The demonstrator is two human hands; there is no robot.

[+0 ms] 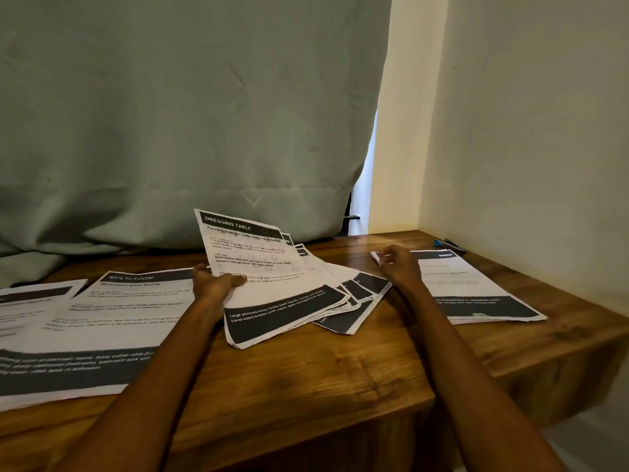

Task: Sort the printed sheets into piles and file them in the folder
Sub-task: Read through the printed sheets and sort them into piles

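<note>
My left hand grips the left edge of a fanned stack of printed sheets and tilts it up off the wooden table; the top sheet is headed "DRESSING TABLE". My right hand rests with curled fingers at the top left corner of a pile of sheets at the right; whether it pinches the corner is unclear. A pile headed "MULTI-ROOM" lies flat at the left, with another pile beyond it at the far left. No folder is in view.
A grey-green curtain hangs behind the table and drapes onto its back edge. A cream wall closes the right side. A small blue and black object lies in the back right corner. The table's front edge runs near me.
</note>
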